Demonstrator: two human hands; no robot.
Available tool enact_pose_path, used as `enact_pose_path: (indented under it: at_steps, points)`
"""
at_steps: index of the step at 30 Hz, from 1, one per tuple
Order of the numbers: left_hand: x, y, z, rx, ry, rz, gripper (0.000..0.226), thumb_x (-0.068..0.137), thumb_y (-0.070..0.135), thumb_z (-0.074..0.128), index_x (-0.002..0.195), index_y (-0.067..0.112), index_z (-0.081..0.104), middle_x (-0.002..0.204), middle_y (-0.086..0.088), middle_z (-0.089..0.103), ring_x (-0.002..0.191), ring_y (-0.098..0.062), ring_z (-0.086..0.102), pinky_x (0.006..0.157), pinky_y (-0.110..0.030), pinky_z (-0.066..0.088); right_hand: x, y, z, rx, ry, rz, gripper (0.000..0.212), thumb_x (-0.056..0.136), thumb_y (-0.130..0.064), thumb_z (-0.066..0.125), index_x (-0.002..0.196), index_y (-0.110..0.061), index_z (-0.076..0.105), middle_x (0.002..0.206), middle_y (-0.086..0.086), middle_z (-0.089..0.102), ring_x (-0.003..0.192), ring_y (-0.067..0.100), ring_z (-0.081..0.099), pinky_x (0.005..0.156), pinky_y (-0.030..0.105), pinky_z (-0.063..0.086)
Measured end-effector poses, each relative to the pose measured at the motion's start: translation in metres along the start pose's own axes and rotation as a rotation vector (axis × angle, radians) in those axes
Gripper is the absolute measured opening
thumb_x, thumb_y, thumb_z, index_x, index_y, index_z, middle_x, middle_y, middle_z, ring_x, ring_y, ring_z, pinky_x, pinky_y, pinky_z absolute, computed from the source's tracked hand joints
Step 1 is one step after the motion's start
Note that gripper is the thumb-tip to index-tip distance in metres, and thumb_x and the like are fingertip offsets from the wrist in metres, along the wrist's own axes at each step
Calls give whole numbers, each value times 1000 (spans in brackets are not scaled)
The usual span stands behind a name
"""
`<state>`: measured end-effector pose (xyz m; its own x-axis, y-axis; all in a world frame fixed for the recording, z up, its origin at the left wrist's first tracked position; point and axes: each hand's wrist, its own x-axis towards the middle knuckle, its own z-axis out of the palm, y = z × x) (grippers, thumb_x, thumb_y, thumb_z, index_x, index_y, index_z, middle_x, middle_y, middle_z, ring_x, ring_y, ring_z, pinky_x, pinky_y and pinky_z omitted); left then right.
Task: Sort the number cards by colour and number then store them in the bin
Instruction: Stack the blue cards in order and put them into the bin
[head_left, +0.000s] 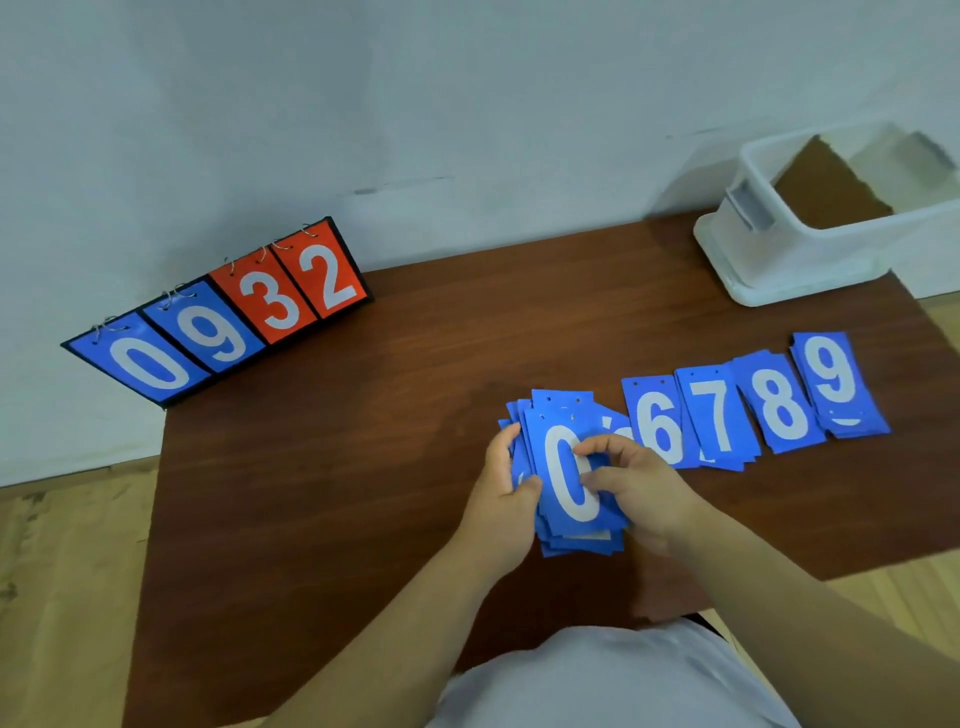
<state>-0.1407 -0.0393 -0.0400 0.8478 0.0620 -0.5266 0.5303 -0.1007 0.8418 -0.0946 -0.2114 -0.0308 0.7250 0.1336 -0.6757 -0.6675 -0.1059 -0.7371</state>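
I see the left hand (506, 483) gripping the left edge of a fanned blue stack (563, 499), thumb on its face. The right hand (636, 483) pinches the top card, a 0, from the right side. The stack sits between both hands, over the table (363, 441). Just right of the right hand lie blue cards 6 (657, 426), 7 (717, 421), 8 (779, 410) and 9 (836, 384), overlapping in a row. The white bin (810, 249) stands at the far right corner, well apart.
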Motion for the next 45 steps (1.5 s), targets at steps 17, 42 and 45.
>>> enact_pose_path:
  at_steps: [17,42,45]
  points:
    - [60,4,165,922,187,-224,67,100,63,34,156,54,-2,163,-13,10,140,-35,27,112,-49,30,7,-9,-230,-434,365,-22,28,89,-7,58,100,-32,64,97,4,68,83,44,68,63,49,57]
    - [98,-4,185,854,502,-292,100,75,67,75,153,38,20,159,-9,21,144,-35,24,118,-49,30,56,-24,-290,-537,190,12,24,95,-8,61,98,-32,64,102,-11,59,80,16,64,69,44,63]
    - [106,-1,172,884,456,-201,94,78,56,79,152,37,25,143,-4,35,128,-27,40,106,-41,39,54,-25,-283,-555,208,29,24,95,-8,60,98,-32,64,99,-11,59,73,17,62,71,50,61]
